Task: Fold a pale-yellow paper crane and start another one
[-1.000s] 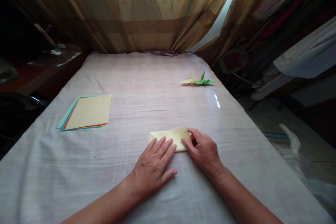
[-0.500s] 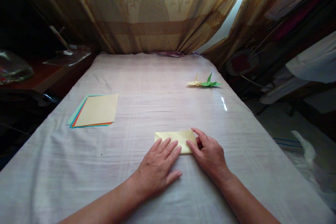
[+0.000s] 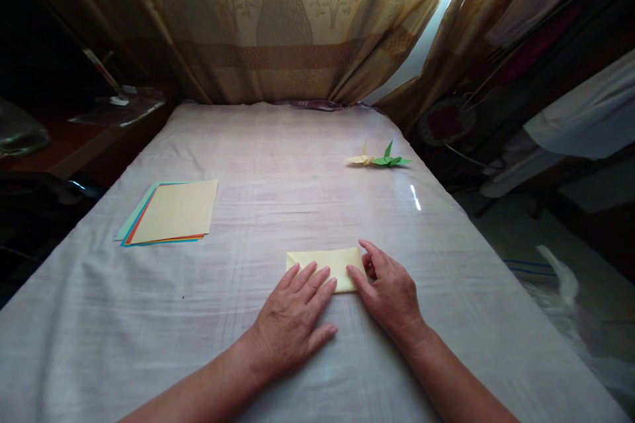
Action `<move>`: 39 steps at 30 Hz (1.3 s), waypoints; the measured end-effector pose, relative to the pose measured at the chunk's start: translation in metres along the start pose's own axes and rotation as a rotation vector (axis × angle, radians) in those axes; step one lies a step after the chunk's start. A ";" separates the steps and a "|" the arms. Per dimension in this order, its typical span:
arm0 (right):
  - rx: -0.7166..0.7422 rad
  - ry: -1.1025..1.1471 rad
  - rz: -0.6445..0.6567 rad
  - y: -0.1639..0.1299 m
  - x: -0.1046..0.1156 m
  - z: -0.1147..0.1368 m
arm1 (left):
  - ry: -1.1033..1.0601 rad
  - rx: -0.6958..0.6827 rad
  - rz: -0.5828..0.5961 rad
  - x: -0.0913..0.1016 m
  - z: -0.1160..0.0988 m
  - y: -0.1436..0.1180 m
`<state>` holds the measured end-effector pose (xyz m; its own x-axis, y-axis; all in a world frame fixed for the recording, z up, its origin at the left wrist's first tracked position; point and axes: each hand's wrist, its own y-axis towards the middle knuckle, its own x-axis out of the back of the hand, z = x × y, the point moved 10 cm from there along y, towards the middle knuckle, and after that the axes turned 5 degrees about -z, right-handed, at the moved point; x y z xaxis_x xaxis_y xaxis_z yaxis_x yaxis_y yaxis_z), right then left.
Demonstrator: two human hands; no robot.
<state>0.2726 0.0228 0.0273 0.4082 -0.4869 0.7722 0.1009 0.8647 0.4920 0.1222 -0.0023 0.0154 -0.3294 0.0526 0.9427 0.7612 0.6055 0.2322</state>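
A pale yellow sheet of paper [image 3: 342, 262], folded into a narrow rectangle, lies on the cloth in front of me. My left hand [image 3: 292, 320] rests flat on its left part, fingers stretched out and thumb apart. At the paper's right end is my right hand [image 3: 389, 287]. Its thumb presses on top near the right edge, the index finger reaches the far right corner, and the other fingers curl beside that edge. The left fingers hide part of the near side of the paper.
A stack of coloured square paper [image 3: 176, 211], cream on top, lies to the left. Farther right sit a cream paper crane [image 3: 364, 160] and a green paper crane [image 3: 389, 160]. A pale checked cloth [image 3: 248, 172] covers the surface; a patterned curtain [image 3: 278, 26] hangs behind.
The camera view has shifted slightly, so everything appears a little farther left. Both hands keep nearly the same places on the folded paper.
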 end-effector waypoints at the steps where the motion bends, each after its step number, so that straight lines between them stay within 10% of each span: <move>1: 0.003 0.007 -0.012 0.000 0.001 0.000 | 0.003 -0.002 -0.001 0.000 0.000 0.000; 12: 0.244 -0.050 0.049 -0.014 0.011 0.029 | 0.038 -0.005 0.018 -0.006 0.000 -0.002; 39: 0.104 -0.059 0.143 -0.013 0.000 0.028 | 0.082 -0.022 -0.009 -0.003 -0.002 0.001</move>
<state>0.2460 0.0077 0.0324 0.3577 -0.3689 0.8579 -0.0504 0.9097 0.4122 0.1246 -0.0033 0.0131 -0.2904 -0.0187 0.9567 0.7708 0.5880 0.2454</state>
